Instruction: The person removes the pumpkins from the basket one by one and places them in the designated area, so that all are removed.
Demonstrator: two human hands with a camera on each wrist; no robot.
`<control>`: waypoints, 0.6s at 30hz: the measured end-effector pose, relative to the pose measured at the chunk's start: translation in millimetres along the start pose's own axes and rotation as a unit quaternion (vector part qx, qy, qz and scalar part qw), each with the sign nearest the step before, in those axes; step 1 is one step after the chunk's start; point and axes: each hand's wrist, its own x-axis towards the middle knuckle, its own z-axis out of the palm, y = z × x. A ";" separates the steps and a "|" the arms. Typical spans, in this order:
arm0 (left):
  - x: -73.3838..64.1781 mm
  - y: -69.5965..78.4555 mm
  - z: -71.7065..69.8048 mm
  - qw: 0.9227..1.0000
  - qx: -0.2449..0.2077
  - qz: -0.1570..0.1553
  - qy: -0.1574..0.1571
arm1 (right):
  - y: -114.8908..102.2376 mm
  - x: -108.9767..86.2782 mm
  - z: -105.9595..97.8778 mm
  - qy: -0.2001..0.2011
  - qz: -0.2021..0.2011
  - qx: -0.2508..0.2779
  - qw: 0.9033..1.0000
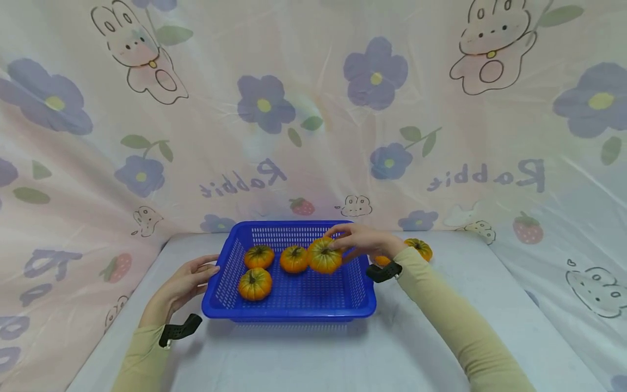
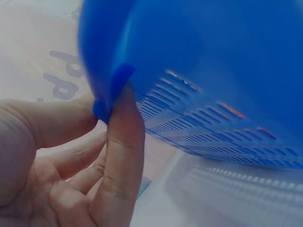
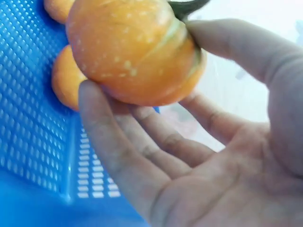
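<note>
Head view, with both wrist views: the ribbed orange pumpkin (image 1: 325, 257) is held in the right hand (image 1: 364, 239), over the right half of the blue basket (image 1: 289, 313). From my remote station I see its thumb (image 3: 232, 42) near the green stem (image 3: 189, 7) and its fingers (image 3: 113, 142) spread beneath and along the side, set apart by the fruit's width. The left hand (image 1: 188, 280) pinches the basket's left rim (image 2: 99, 42) between thumb and finger. Three more pumpkins (image 1: 255, 284) lie inside; another pumpkin (image 1: 418, 249) sits on the surface (image 1: 274, 359) beyond the right wrist. I judge the held fruit firm and light enough for one hand; its skin looks smooth and could slip or roll. I would grip across the widest girth, with support underneath, and spare the stem, which might snap. The basket appears to be thin, light plastic; I expect its perforated walls to flex, making the rim the sounder hold.
</note>
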 end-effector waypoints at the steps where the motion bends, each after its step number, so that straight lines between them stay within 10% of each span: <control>1: -0.1 -0.3 -0.2 1.000 0.000 -0.001 0.001 | 1.1 -2.9 -3.6 0.010 -0.005 -0.001 1.000; 18: -0.1 2.9 -1.2 1.000 0.010 -0.007 0.003 | 25.3 -62.6 -68.5 0.159 -0.018 0.061 0.985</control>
